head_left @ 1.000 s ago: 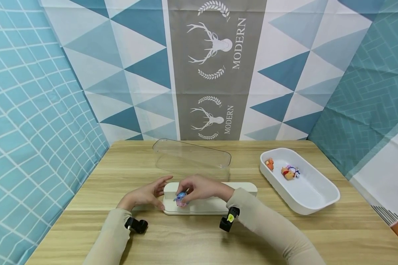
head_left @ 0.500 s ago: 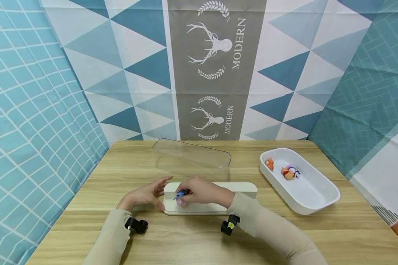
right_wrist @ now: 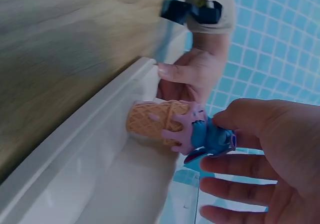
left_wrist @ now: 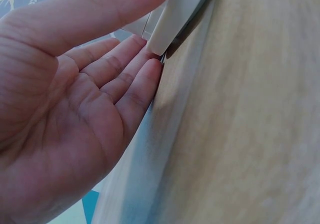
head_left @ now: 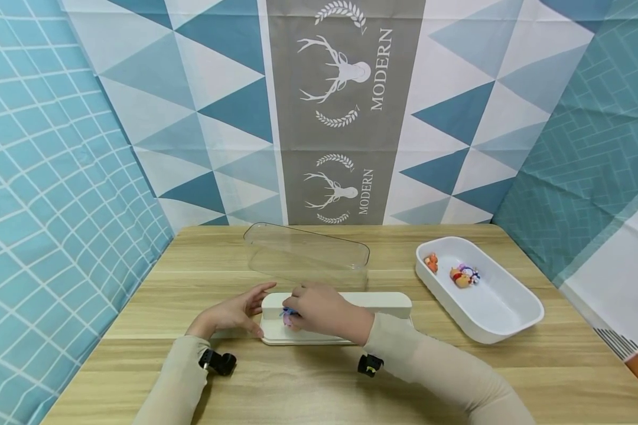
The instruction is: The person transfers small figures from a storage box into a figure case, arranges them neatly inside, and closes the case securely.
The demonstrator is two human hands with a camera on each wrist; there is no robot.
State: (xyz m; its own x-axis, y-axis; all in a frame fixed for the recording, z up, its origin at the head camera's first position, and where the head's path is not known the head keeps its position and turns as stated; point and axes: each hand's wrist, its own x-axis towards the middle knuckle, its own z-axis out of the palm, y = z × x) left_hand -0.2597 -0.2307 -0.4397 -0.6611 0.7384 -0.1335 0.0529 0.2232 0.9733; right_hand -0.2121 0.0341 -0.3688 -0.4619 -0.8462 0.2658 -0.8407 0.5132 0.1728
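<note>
A figurine [right_wrist: 182, 126], a blue character on a waffle cone with pink drips, stands at the left end of a cream stepped display base [head_left: 380, 301]. My right hand [head_left: 324, 310] pinches its blue top between thumb and index finger, the other fingers held out in the right wrist view. From the head view the hand covers most of the figurine, leaving a bit of blue and pink. At the base's left end, my left hand [head_left: 228, 313] touches the corner with relaxed fingers, the thumb in front and the fingertips [left_wrist: 150, 67] against its edge.
Behind the base lies a clear plastic cover [head_left: 308, 251]. A white tray [head_left: 502, 307] stands to the right, holding an orange figurine [head_left: 431, 262], a yellow-and-red one [head_left: 461, 277] and a purple-and-white one [head_left: 473, 273]. A patterned cloth [head_left: 234, 118] hangs behind the wooden table.
My right hand has turned over the figurine, its back now facing up more and hiding more of it. The left hand stays in place at the base's end.
</note>
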